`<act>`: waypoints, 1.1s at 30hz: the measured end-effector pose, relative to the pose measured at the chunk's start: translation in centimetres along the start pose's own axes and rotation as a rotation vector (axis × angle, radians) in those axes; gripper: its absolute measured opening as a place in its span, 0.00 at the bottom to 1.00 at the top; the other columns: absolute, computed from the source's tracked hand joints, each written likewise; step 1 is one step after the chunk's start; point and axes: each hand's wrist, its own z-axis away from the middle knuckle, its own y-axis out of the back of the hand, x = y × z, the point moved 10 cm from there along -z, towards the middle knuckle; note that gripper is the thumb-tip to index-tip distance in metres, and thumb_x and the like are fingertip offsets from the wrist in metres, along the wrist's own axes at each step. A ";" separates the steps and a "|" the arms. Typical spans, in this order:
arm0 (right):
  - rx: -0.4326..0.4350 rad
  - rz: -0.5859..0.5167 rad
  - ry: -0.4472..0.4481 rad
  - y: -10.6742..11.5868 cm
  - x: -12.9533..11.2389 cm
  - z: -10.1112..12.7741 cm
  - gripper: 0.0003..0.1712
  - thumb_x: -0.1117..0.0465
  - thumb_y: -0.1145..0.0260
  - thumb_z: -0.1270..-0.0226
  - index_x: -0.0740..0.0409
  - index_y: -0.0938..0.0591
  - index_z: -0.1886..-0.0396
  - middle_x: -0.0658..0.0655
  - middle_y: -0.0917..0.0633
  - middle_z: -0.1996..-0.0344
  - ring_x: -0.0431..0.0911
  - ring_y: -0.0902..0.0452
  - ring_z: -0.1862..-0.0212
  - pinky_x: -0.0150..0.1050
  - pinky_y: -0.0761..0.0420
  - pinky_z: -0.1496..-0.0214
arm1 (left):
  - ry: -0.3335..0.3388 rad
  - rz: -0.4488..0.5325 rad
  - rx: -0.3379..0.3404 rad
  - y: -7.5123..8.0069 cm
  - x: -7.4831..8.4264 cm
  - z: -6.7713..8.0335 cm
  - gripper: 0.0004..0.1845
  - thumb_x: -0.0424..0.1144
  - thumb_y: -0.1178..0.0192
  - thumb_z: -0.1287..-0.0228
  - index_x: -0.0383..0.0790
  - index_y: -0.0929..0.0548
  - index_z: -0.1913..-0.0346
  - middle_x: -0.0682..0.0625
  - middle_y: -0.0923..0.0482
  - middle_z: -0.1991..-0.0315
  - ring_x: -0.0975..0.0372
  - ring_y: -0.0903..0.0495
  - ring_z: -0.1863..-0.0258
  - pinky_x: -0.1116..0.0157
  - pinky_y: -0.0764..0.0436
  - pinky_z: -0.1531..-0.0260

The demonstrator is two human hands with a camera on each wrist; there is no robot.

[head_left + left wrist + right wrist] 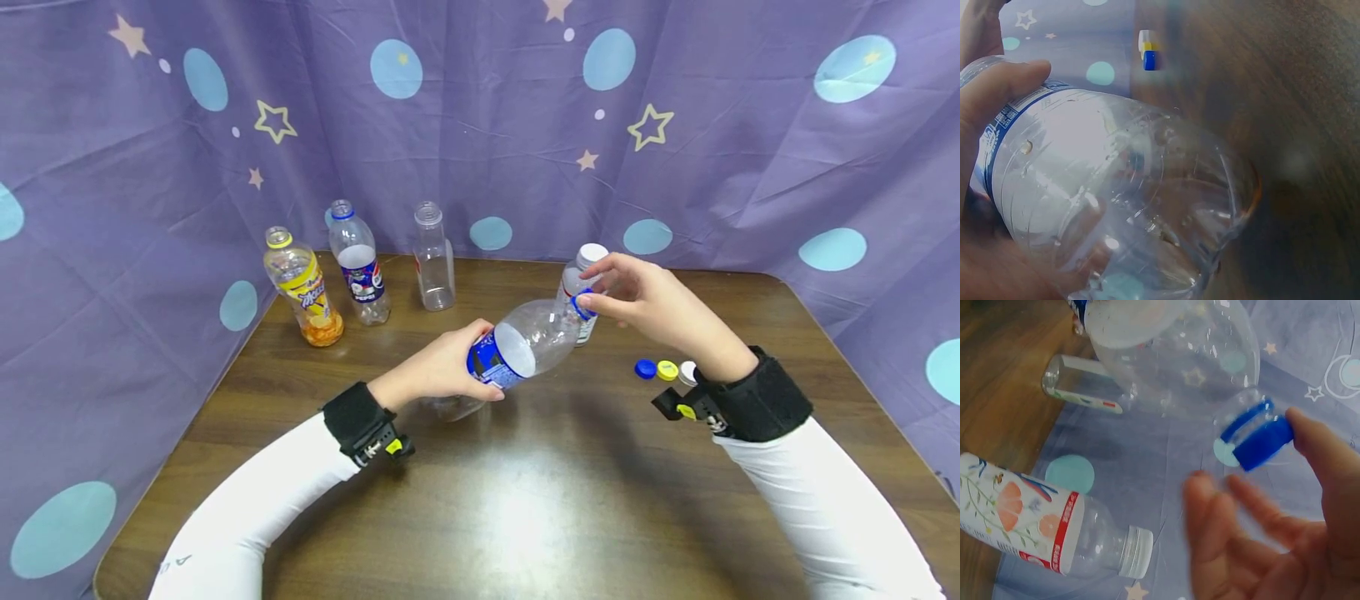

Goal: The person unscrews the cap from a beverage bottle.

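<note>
My left hand grips a large clear plastic bottle around its blue label, holding it tilted with the neck up to the right. A blue cap sits on the mouth, with a band of clear neck between it and the blue ring. My right hand is at the cap, its thumb touching the side. In the right wrist view the other fingers are bent and blurred, apart from the cap. The left wrist view shows the bottle's clear lower part, with drops inside.
A white-capped bottle stands behind my right hand. At the back left stand a yellow-labelled bottle, a Pepsi bottle and a clear bottle, all uncapped. Blue, yellow and white caps lie on the right.
</note>
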 end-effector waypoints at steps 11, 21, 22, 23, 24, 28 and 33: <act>-0.076 -0.020 -0.025 -0.4 0.4 0.0 0.16 0.51 0.32 0.37 0.58 0.22 0.60 0.55 0.16 0.73 0.43 0.23 0.75 0.35 0.21 0.72 | 0.002 -0.007 0.004 0.0 -0.3 0.0 0.43 0.49 0.22 0.61 0.43 0.31 0.40 0.47 0.21 0.49 0.58 0.20 0.51 0.60 0.21 0.49; -0.033 -0.094 0.030 0.1 -0.8 0.5 0.21 0.59 0.26 0.43 0.51 0.17 0.49 0.55 0.12 0.65 0.39 0.17 0.66 0.32 0.19 0.63 | -0.002 -0.009 0.018 0.3 -0.4 0.0 0.43 0.49 0.22 0.61 0.43 0.32 0.41 0.47 0.21 0.49 0.57 0.21 0.51 0.59 0.21 0.48; -0.026 -0.099 0.021 0.1 -0.7 0.6 0.19 0.58 0.27 0.42 0.50 0.17 0.50 0.54 0.12 0.66 0.40 0.16 0.67 0.33 0.18 0.63 | -0.001 -0.011 0.018 0.2 -0.4 0.0 0.43 0.49 0.21 0.61 0.43 0.32 0.41 0.47 0.21 0.49 0.57 0.21 0.51 0.59 0.21 0.48; -0.014 -0.095 0.016 0.2 -0.7 0.6 0.18 0.56 0.27 0.42 0.49 0.16 0.51 0.53 0.12 0.67 0.41 0.17 0.68 0.34 0.18 0.64 | -0.001 -0.012 0.017 0.2 -0.3 0.0 0.43 0.49 0.21 0.61 0.43 0.32 0.40 0.47 0.21 0.49 0.57 0.21 0.51 0.59 0.22 0.48; 0.002 -0.087 0.010 0.3 -0.7 0.6 0.16 0.55 0.28 0.41 0.48 0.16 0.53 0.53 0.13 0.68 0.43 0.17 0.69 0.35 0.18 0.66 | -0.002 -0.012 0.017 0.3 -0.3 0.0 0.43 0.49 0.21 0.61 0.43 0.32 0.40 0.48 0.21 0.48 0.57 0.21 0.50 0.59 0.22 0.48; 0.035 -0.032 0.015 0.7 -0.9 0.4 0.11 0.52 0.32 0.37 0.49 0.16 0.57 0.54 0.13 0.68 0.45 0.20 0.74 0.37 0.19 0.70 | -0.002 -0.006 0.008 0.2 -0.1 0.0 0.44 0.49 0.22 0.61 0.44 0.32 0.39 0.48 0.22 0.48 0.57 0.21 0.50 0.59 0.22 0.48; -0.079 0.037 -0.056 0.1 -0.3 0.2 0.18 0.45 0.37 0.33 0.54 0.21 0.57 0.53 0.16 0.70 0.43 0.23 0.73 0.38 0.21 0.74 | -0.003 -0.016 0.001 0.1 0.0 -0.1 0.44 0.50 0.22 0.61 0.44 0.32 0.39 0.48 0.22 0.48 0.58 0.21 0.50 0.59 0.22 0.48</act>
